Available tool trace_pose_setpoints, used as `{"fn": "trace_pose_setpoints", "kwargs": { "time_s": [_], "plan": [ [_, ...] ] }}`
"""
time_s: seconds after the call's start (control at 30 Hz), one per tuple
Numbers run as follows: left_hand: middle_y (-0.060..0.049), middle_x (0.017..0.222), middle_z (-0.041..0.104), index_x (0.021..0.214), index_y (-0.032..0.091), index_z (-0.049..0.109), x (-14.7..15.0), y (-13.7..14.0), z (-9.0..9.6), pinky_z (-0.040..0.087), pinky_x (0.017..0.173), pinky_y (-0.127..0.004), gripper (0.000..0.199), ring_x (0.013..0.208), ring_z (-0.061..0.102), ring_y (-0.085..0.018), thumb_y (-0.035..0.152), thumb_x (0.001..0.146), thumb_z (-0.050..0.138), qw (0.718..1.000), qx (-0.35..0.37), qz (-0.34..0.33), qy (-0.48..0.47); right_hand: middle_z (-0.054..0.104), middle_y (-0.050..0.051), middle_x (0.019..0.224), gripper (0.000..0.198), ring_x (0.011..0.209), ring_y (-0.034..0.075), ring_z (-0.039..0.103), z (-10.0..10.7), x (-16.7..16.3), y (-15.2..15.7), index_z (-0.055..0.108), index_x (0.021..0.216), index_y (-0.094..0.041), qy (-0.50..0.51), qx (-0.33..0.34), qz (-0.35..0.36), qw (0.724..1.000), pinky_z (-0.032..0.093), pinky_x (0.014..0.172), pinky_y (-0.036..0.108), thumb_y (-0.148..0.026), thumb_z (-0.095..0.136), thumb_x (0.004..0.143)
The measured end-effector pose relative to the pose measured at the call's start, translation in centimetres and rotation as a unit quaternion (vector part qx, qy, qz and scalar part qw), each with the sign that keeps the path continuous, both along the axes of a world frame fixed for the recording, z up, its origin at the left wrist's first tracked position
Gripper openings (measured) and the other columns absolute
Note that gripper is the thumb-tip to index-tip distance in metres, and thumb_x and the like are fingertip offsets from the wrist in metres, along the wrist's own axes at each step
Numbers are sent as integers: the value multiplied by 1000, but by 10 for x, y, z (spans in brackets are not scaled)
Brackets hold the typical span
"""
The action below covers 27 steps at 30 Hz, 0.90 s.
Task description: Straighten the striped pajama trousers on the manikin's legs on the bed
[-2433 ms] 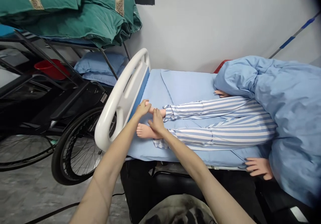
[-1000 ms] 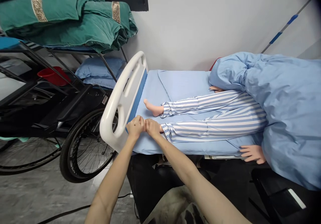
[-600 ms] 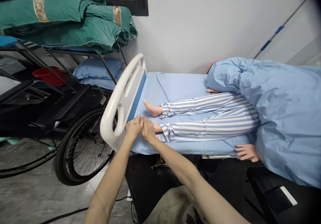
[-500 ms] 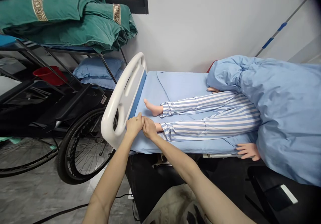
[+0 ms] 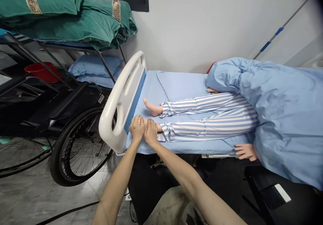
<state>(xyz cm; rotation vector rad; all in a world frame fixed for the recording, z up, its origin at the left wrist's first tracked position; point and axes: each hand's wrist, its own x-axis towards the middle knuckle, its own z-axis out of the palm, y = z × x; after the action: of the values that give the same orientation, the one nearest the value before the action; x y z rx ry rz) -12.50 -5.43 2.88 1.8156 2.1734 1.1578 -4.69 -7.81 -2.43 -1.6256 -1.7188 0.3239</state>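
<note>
A figure that looks like a manikin lies on the bed in blue-and-white striped trousers (image 5: pixel 207 128). My left hand (image 5: pixel 137 128) is closed around the toe end of its nearer foot (image 5: pixel 159 127). Right beside it, my right hand (image 5: pixel 150 133) wraps the same foot close to the ankle. Most of that foot is hidden under my fingers; a bit of ankle shows below the cuff. The farther foot (image 5: pixel 153 109) rests bare on the light blue sheet (image 5: pixel 176 80), toes up, apart from my hands.
A white bed end board (image 5: pixel 104 127) stands just left of my hands. Beyond it is a wheelchair (image 5: pixel 73 147), with a red basin (image 5: pixel 42 72) and green folded bedding (image 5: pixel 75 23) behind. A blue quilt (image 5: pixel 285 114) covers the manikin's upper body. A chair (image 5: pixel 254 178) stands at lower right.
Both hands stay on the nearer foot. The left fingers have shifted from a fist-like grip to lying more over the toes, and more of the foot shows. The view has shifted slightly.
</note>
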Motion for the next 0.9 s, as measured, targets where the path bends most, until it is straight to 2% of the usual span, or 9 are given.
{"fn": "trace_pose_setpoints", "kwargs": {
  "time_s": [0.1, 0.2, 0.3, 0.37, 0.47, 0.6, 0.73, 0.9],
  "plan": [
    [-12, 114, 70, 111, 16, 63, -3, 1, -8, 47, 93, -32, 32, 104, 64, -22, 35, 96, 43, 994, 47, -36, -93, 39, 22, 154, 53, 146, 30, 30, 0, -3, -5, 43, 148, -4, -32, 20, 57, 998, 31, 118, 51, -18, 34, 98],
    [-9, 107, 72, 107, 19, 63, -12, 5, 1, 48, 89, -30, 28, 97, 66, -20, 36, 93, 47, 994, -12, -67, -85, 36, 25, 155, 58, 148, 31, 27, 4, -2, -1, 38, 149, 2, -57, 54, 127, 989, 30, 120, 49, -16, 37, 94],
    [-9, 97, 73, 107, 20, 63, -19, 9, 23, 48, 80, -32, 29, 89, 68, -23, 37, 94, 44, 989, -121, -80, 20, 41, 25, 151, 56, 145, 28, 32, 8, -2, 8, 40, 147, 5, -49, 73, 135, 987, 30, 122, 45, -17, 35, 95],
    [-12, 92, 72, 109, 17, 63, -18, 12, 39, 47, 77, -34, 33, 87, 69, -27, 36, 96, 40, 972, -175, -82, 130, 45, 23, 149, 55, 143, 26, 36, 11, -1, 13, 42, 145, 4, -31, 80, 126, 988, 32, 121, 43, -19, 33, 96],
    [-19, 90, 70, 117, 10, 60, -10, 16, 56, 46, 74, -39, 41, 87, 70, -34, 32, 99, 31, 940, -205, -83, 259, 51, 20, 143, 53, 137, 24, 43, 14, 2, 20, 44, 145, -1, -2, 87, 128, 988, 38, 118, 40, -21, 33, 97],
    [-25, 93, 68, 117, 4, 58, 0, 19, 60, 45, 69, -38, 45, 84, 70, -36, 26, 100, 23, 924, -205, -94, 309, 54, 19, 141, 52, 131, 24, 50, 15, 8, 25, 46, 144, -6, 25, 79, 136, 987, 43, 114, 41, -20, 32, 96],
    [-22, 95, 69, 110, 8, 62, -4, 18, 51, 42, 69, -34, 44, 82, 69, -31, 31, 101, 26, 940, -181, -84, 278, 53, 16, 144, 53, 135, 23, 48, 14, 11, 23, 46, 147, -9, 18, 57, 132, 989, 40, 116, 42, -19, 30, 97],
    [-13, 86, 72, 98, 19, 67, -11, 17, 28, 41, 69, -33, 34, 82, 68, -28, 46, 93, 47, 981, -164, 0, 107, 48, 19, 149, 54, 142, 27, 41, 8, 9, 13, 45, 147, -5, -19, 50, 106, 993, 38, 118, 47, -19, 32, 97]
  ]
}}
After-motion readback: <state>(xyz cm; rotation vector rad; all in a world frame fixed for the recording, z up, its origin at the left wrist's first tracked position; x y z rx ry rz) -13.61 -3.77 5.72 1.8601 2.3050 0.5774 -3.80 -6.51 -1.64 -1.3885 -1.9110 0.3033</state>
